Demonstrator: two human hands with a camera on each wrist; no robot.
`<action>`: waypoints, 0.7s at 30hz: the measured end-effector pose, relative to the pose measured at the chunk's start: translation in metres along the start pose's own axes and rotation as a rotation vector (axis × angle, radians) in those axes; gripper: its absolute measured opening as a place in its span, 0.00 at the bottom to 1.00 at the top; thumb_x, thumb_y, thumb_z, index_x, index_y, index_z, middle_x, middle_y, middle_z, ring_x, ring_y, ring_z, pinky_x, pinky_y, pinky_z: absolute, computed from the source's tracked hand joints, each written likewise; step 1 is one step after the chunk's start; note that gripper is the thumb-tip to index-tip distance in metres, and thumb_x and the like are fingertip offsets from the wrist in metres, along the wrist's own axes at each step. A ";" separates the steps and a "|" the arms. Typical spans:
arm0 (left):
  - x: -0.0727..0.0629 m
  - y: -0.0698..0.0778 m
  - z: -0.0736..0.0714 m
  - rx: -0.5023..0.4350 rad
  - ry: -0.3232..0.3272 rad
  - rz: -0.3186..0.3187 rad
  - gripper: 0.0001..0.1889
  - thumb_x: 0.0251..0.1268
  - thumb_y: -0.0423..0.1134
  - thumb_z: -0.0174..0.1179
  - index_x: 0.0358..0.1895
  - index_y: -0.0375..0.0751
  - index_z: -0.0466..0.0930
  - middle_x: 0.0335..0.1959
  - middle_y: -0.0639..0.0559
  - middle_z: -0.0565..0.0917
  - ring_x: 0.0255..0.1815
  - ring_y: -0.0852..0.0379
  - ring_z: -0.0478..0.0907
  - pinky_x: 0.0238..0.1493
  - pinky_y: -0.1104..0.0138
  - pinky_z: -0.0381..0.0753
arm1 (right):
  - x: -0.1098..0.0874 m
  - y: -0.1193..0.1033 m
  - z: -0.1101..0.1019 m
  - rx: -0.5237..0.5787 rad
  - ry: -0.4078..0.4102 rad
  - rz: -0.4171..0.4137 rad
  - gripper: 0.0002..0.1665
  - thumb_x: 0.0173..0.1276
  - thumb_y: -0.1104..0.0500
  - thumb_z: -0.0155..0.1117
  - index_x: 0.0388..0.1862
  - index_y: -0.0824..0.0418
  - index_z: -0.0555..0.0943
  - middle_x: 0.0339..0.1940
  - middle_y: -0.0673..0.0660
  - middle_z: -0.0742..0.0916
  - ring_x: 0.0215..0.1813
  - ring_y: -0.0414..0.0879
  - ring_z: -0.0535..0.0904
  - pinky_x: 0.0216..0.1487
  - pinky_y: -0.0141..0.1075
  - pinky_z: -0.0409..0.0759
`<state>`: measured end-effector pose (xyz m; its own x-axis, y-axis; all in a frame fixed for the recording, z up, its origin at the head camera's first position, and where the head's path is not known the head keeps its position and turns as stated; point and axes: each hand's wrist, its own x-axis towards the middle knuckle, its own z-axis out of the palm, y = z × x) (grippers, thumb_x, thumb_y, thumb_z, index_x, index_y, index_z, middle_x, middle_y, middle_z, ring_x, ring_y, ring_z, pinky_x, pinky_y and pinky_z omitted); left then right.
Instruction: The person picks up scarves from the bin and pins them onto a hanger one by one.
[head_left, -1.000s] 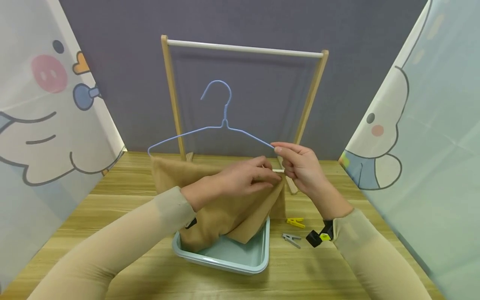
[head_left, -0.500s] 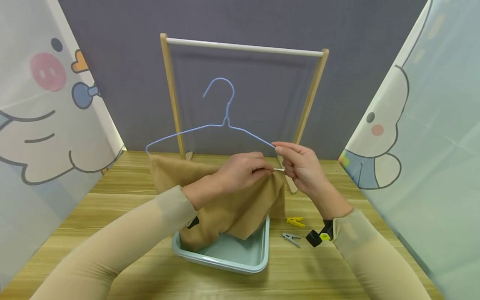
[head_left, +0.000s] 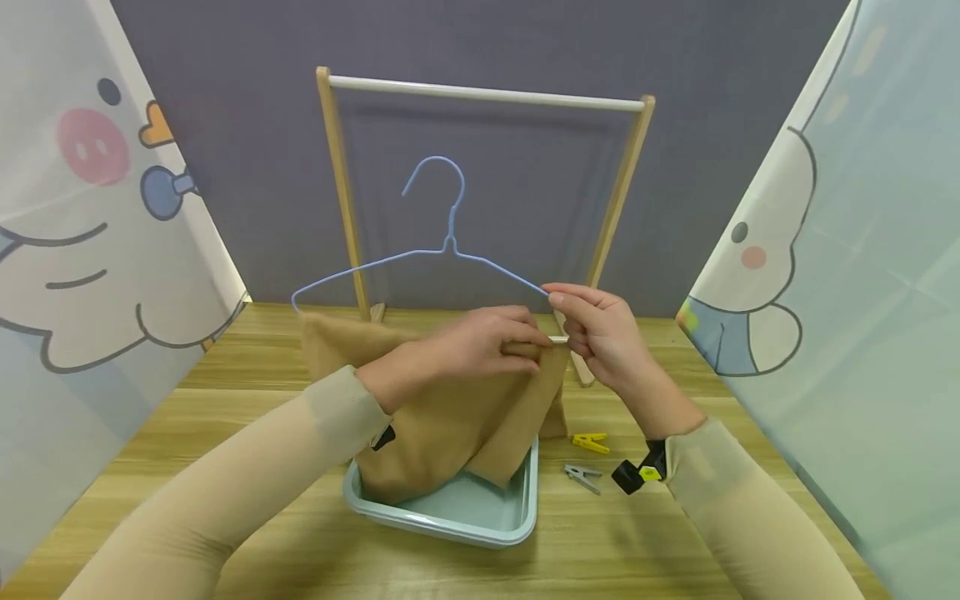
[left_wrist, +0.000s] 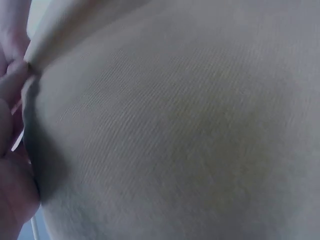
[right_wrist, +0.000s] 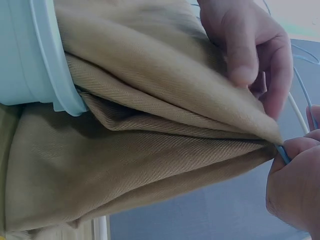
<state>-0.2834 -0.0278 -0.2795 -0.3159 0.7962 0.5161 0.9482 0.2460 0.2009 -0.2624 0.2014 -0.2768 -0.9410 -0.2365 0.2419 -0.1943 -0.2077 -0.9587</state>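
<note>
A light-blue wire hanger (head_left: 452,242) stands upright, its hook free in the air. My right hand (head_left: 603,333) holds its right corner, thumb and forefinger pinching the sloping wire. Brown ribbed cloth (head_left: 450,425) hangs folded over the hanger's lower bar, bunched toward the right corner, its lower part dipping into a pale blue basin (head_left: 480,533). My left hand (head_left: 487,342) lies over the cloth's top edge near the right corner. In the right wrist view, the left thumb (right_wrist: 245,72) rests on the cloth, apart from the fingers. Cloth fills most of the left wrist view.
A wooden rack with a white rod (head_left: 487,92) stands behind the hanger. A yellow clothes peg (head_left: 591,442) and a grey clothes peg (head_left: 582,477) lie right of the basin on the wooden table (head_left: 262,500). Printed curtains flank both sides.
My left fingers gathered at the cloth's top edge, and now thumb and fingers are spread apart. The cloth's front flap hangs lower into the basin. The right hand keeps its hold on the hanger.
</note>
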 end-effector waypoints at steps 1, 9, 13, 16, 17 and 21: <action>0.000 0.002 0.001 0.019 -0.028 -0.003 0.15 0.73 0.39 0.75 0.58 0.41 0.92 0.49 0.50 0.89 0.48 0.57 0.86 0.56 0.69 0.86 | 0.001 0.000 0.000 -0.004 0.003 0.002 0.17 0.84 0.64 0.61 0.50 0.47 0.94 0.13 0.43 0.70 0.14 0.34 0.59 0.21 0.30 0.53; -0.001 0.005 0.003 0.115 0.071 -0.024 0.13 0.73 0.40 0.75 0.57 0.45 0.92 0.47 0.53 0.89 0.44 0.58 0.84 0.51 0.67 0.85 | 0.002 -0.006 -0.002 0.010 0.019 -0.037 0.21 0.84 0.66 0.59 0.46 0.46 0.95 0.12 0.43 0.69 0.14 0.34 0.58 0.22 0.35 0.47; -0.014 0.002 -0.015 0.163 0.205 0.038 0.10 0.68 0.37 0.79 0.50 0.45 0.95 0.45 0.53 0.90 0.44 0.54 0.85 0.49 0.60 0.84 | 0.002 -0.017 -0.008 0.043 0.035 -0.088 0.20 0.85 0.66 0.59 0.46 0.48 0.95 0.13 0.43 0.68 0.14 0.37 0.54 0.23 0.38 0.41; -0.030 -0.002 -0.029 0.180 0.294 0.079 0.09 0.66 0.35 0.79 0.48 0.45 0.95 0.43 0.53 0.90 0.44 0.53 0.85 0.47 0.56 0.82 | 0.002 -0.025 -0.013 0.061 0.041 -0.120 0.19 0.84 0.67 0.60 0.45 0.49 0.95 0.13 0.44 0.67 0.16 0.42 0.47 0.23 0.38 0.39; -0.037 -0.006 -0.031 0.185 0.332 0.094 0.10 0.65 0.34 0.80 0.48 0.44 0.95 0.42 0.53 0.90 0.44 0.53 0.85 0.47 0.56 0.81 | 0.002 -0.027 -0.015 0.065 0.044 -0.129 0.19 0.84 0.67 0.60 0.45 0.49 0.96 0.13 0.44 0.67 0.18 0.44 0.45 0.23 0.38 0.38; -0.069 -0.013 -0.039 0.197 0.464 0.109 0.11 0.62 0.30 0.79 0.47 0.43 0.95 0.41 0.52 0.90 0.41 0.52 0.83 0.43 0.60 0.78 | 0.000 -0.034 -0.023 0.079 0.059 -0.155 0.22 0.85 0.68 0.58 0.44 0.50 0.96 0.12 0.44 0.66 0.20 0.46 0.42 0.23 0.38 0.36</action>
<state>-0.2750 -0.1073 -0.2848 -0.1543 0.5051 0.8491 0.9506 0.3103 -0.0118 -0.2626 0.2300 -0.2476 -0.9165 -0.1404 0.3746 -0.3183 -0.3115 -0.8953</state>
